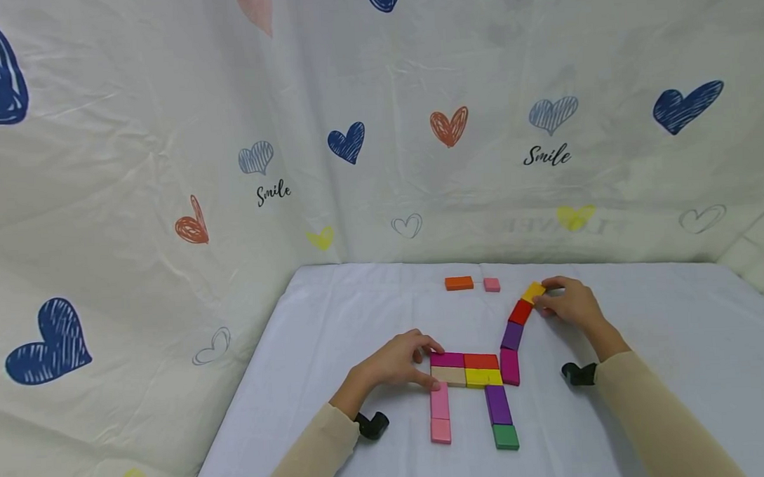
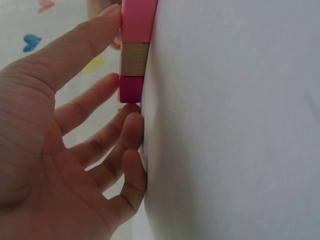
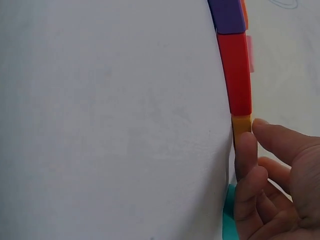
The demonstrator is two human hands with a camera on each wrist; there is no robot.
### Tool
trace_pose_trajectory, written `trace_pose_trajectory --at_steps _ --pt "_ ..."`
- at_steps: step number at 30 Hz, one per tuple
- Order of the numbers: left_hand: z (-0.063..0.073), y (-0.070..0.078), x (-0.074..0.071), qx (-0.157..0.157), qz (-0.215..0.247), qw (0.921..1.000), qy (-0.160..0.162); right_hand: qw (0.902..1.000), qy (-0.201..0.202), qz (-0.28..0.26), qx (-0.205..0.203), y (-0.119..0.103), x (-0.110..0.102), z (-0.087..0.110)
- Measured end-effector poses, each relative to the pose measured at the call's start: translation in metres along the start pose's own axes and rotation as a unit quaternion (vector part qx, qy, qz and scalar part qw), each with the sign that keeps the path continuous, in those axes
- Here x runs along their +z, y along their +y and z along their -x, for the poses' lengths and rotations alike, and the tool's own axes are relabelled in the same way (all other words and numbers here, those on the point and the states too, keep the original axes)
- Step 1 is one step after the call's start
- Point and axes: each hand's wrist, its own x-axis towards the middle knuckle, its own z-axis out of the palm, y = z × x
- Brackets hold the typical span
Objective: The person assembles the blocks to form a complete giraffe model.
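My right hand [image 1: 570, 302] pinches a small yellow-orange block [image 1: 533, 291] between thumb and fingers, at the far end of a curved line. Below it in that line come a red block [image 1: 520, 311], a purple block [image 1: 512, 336] and a magenta block [image 1: 509, 367]. At the left end of the flat block figure, my left hand [image 1: 392, 361] touches the edges with thumb and index finger. There lie a magenta block [image 1: 446, 360], a bare wood block [image 1: 448, 376] and a pink block [image 1: 439, 401]. In the left wrist view its other fingers hang loosely bent.
A red block [image 1: 481, 361] and a yellow block [image 1: 484, 377] complete the body; a purple block [image 1: 499, 405] and a green block [image 1: 506, 437] form the right leg. Farther back lie an orange block [image 1: 459, 283] and a small pink block [image 1: 492, 284]. Something teal [image 3: 229, 212] shows beneath my right fingers.
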Motion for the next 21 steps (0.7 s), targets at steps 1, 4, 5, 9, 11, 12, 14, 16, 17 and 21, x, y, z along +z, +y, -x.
trace_pose_trajectory --at_steps 1,4,5,9,11,12,14,16,17,21 --pt "0.0 0.0 0.0 0.0 0.0 1.0 0.0 1.0 0.005 0.0 -0.004 0.0 0.0 0.0" --pt "0.0 0.0 0.001 -0.001 0.001 1.0 -0.001 0.9996 0.025 0.0 -0.016 -0.005 0.0 0.0" --pt "0.0 0.0 0.001 0.0 0.001 1.0 -0.001 0.9992 0.032 0.001 -0.024 -0.007 0.0 0.001" --pt "0.0 0.0 0.001 0.002 0.0 1.0 -0.003 0.9973 0.048 0.0 -0.055 -0.021 0.002 -0.001" --pt "0.0 0.0 0.001 0.003 -0.001 1.0 -0.003 0.9966 0.046 -0.009 -0.068 -0.028 0.005 -0.004" --pt "0.0 0.0 0.001 0.002 -0.001 1.0 -0.003 0.9962 0.043 -0.013 -0.074 -0.031 0.007 -0.006" --pt "0.0 0.0 0.0 0.003 -0.003 1.0 -0.003 0.9961 0.032 -0.023 -0.079 -0.036 0.01 -0.011" --pt "0.0 0.0 0.0 0.002 -0.003 1.0 -0.003 0.9958 0.018 -0.029 -0.085 -0.039 0.014 -0.017" --pt "0.0 0.0 0.0 0.002 -0.004 1.0 -0.002 0.9957 0.01 -0.028 -0.087 -0.041 0.016 -0.019" --pt "-0.001 -0.001 0.0 0.001 -0.006 1.0 -0.001 0.9949 -0.017 -0.021 -0.098 -0.046 0.023 -0.026"
